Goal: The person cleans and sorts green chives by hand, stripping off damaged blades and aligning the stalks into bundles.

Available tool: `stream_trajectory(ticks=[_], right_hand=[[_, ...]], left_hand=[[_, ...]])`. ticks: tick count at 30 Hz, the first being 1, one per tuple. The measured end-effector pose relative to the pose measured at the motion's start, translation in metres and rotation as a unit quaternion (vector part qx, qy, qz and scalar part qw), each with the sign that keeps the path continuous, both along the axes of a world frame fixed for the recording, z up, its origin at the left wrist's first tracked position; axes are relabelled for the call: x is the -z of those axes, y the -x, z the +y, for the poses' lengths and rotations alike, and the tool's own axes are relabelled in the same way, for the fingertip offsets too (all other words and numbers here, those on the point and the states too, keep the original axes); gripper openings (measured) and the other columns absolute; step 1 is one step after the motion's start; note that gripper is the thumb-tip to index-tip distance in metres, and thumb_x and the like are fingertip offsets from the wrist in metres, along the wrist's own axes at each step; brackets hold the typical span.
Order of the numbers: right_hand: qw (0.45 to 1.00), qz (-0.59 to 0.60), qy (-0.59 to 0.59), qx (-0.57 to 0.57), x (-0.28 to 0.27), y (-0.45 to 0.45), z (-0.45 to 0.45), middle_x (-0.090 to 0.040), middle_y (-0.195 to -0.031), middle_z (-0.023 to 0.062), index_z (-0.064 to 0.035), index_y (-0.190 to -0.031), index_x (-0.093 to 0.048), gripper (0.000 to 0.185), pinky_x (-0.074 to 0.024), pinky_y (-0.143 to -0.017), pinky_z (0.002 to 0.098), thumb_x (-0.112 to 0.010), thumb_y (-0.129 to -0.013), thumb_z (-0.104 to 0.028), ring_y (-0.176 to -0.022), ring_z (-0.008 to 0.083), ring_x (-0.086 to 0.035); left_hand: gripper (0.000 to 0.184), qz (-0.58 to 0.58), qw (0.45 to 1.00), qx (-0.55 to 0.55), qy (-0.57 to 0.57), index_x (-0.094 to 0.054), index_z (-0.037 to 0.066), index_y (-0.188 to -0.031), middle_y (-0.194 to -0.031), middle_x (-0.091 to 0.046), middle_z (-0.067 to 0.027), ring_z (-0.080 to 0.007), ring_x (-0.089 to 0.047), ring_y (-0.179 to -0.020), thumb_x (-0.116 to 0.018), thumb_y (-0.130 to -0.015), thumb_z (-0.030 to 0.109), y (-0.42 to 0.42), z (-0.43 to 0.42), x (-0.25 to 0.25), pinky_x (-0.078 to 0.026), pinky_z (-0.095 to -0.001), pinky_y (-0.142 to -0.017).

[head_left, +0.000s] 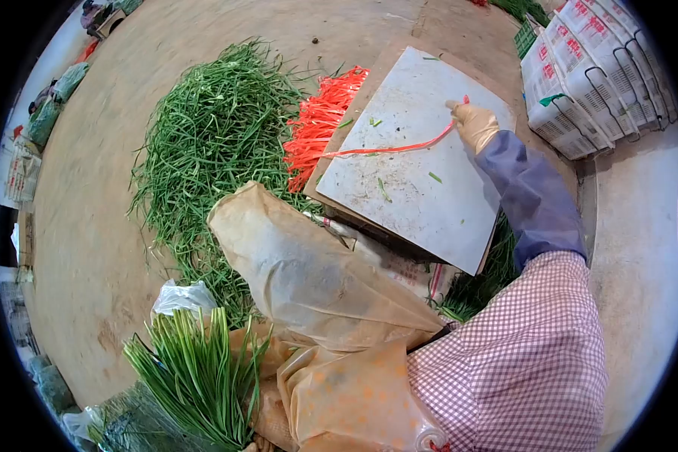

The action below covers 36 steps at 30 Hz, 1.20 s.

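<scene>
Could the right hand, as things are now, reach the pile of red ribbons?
Probably yes: nothing tall stands on the white board between the right hand and the red ribbons, though the hand holds one ribbon.

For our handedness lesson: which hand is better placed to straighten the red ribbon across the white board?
Likely the right hand: it holds the red ribbon near one end, over the white board. The left hand can't be clearly made out.

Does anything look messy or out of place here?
Yes, a little: green scraps and brown specks litter the pale board, and a heap of greens lies loose on the floor, looking untidy against the neatly aligned bunch.
</scene>
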State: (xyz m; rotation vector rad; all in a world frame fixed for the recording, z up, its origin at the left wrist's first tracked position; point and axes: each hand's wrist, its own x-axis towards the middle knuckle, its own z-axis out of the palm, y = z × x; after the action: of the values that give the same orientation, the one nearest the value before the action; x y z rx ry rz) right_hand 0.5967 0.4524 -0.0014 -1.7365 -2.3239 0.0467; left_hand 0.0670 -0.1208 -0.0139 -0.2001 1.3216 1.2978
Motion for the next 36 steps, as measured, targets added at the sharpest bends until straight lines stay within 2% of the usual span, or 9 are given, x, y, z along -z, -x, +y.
stream_trajectory(ticks=[6, 9, 11, 13, 17, 23, 29, 30, 36], right_hand=[[0.995, 0.071, 0.067, 0.001, -0.048, 0.059, 0.001, -0.067, -0.106, 0.0189, -0.0095, -0.126, -0.058, 0.043, -0.0484, -0.09, 0.041, -0.061, -0.086, -0.026, -0.102, 0.0356, -0.063], [0.982, 0.044, -0.138, -0.12, -0.037, 0.11, -0.007, -0.065, -0.107, 0.0121, -0.0086, -0.129, -0.056, 0.046, -0.0496, -0.082, 0.0311, -0.064, -0.085, -0.019, -0.085, 0.0207, -0.062], [0.95, 0.246, -0.034, -0.189, -0.08, 0.193, -0.058, -0.067, -0.103, 0.0119, -0.0096, -0.127, -0.057, 0.043, -0.0503, -0.082, 0.0329, -0.065, -0.085, -0.016, -0.088, 0.0225, -0.064], [0.822, 0.423, 0.256, -0.283, -0.111, 0.263, -0.111, -0.067, -0.101, 0.0097, -0.0077, -0.123, -0.061, 0.037, -0.0501, -0.08, 0.0275, -0.065, -0.087, -0.012, -0.085, 0.0166, -0.062], [0.738, 0.302, 0.331, -0.505, -0.135, 0.373, -0.222, -0.065, -0.095, 0.009, -0.0047, -0.118, -0.062, 0.036, -0.0507, -0.079, 0.026, -0.069, -0.083, -0.011, -0.087, 0.0174, -0.062], [0.662, 0.173, -0.012, -0.729, -0.083, 0.472, -0.311, -0.054, -0.124, 0.0098, -0.0186, -0.127, -0.052, 0.057, -0.0369, -0.101, 0.0512, -0.073, -0.074, -0.029, -0.117, 0.0302, -0.051], [0.61, 0.266, 0.062, -0.744, -0.068, 0.473, -0.348, -0.062, -0.109, 0.0068, -0.0121, -0.12, -0.057, 0.048, -0.0443, -0.094, 0.048, -0.071, -0.075, -0.023, -0.101, 0.0289, -0.06], [0.593, 0.268, 0.039, -0.758, -0.066, 0.472, -0.356, -0.063, -0.104, 0.0058, -0.0119, -0.117, -0.059, 0.045, -0.0455, -0.092, 0.0482, -0.07, -0.075, -0.02, -0.098, 0.0286, -0.061], [0.627, 0.26, -0.014, -0.735, -0.074, 0.47, -0.377, -0.059, -0.084, 0.0036, -0.0071, -0.104, -0.059, 0.031, -0.0509, -0.075, 0.0367, -0.058, -0.074, -0.014, -0.08, 0.022, -0.061]], left_hand=[[0.04, -0.026, 0.997, -0.057, -0.054, -0.053, -0.005, -0.112, -0.063, -0.047, -0.0049, -0.0143, -0.041, -0.047, -0.068, -0.078, 0.01, -0.011, -0.098, -0.047, -0.032, -0.0304, -0.046], [0.036, 0.003, 0.99, -0.007, -0.138, -0.055, -0.005, -0.107, -0.064, -0.048, -0.0054, -0.0143, -0.042, -0.047, -0.069, -0.078, 0.011, -0.02, -0.07, -0.061, -0.033, -0.0306, -0.046], [0.037, 0.009, 0.992, 0.007, -0.129, -0.055, -0.006, -0.106, -0.063, -0.048, -0.0052, -0.0142, -0.041, -0.046, -0.07, -0.077, 0.011, -0.018, -0.077, -0.052, -0.033, -0.03, -0.045], [0.036, 0.054, 0.994, -0.012, -0.097, -0.057, -0.005, -0.101, -0.062, -0.051, -0.0059, -0.0146, -0.043, -0.046, -0.072, -0.073, 0.011, -0.024, -0.071, -0.064, -0.034, -0.028, -0.044], [0.031, 0.091, 0.993, -0.006, -0.069, -0.058, -0.003, -0.097, -0.062, -0.053, -0.0048, -0.0123, -0.045, -0.047, -0.068, -0.067, -0.002, -0.024, -0.072, -0.062, -0.034, -0.0278, -0.043], [0.039, 0.178, 0.984, 0.015, -0.003, -0.061, -0.002, -0.101, -0.069, -0.059, -0.0021, -0.0107, -0.052, -0.053, -0.069, -0.064, -0.005, -0.023, -0.078, -0.059, -0.041, -0.0278, -0.046], [0.04, 0.39, 0.906, 0.165, -0.001, -0.064, 0.001, -0.105, -0.092, -0.067, -0.007, -0.0191, -0.063, -0.078, -0.074, -0.066, 0.003, -0.02, -0.082, -0.058, -0.051, -0.0324, -0.072], [0.042, 0.318, 0.94, 0.126, -0.008, -0.064, 0.001, -0.107, -0.099, -0.067, -0.0088, -0.0228, -0.063, -0.089, -0.076, -0.067, 0.007, -0.019, -0.08, -0.062, -0.05, -0.0348, -0.082], [0.041, 0.3, 0.948, 0.099, -0.025, -0.064, 0.0, -0.105, -0.098, -0.067, -0.0081, -0.0191, -0.062, -0.087, -0.076, -0.067, 0.008, -0.02, -0.067, -0.075, -0.05, -0.0334, -0.079]])
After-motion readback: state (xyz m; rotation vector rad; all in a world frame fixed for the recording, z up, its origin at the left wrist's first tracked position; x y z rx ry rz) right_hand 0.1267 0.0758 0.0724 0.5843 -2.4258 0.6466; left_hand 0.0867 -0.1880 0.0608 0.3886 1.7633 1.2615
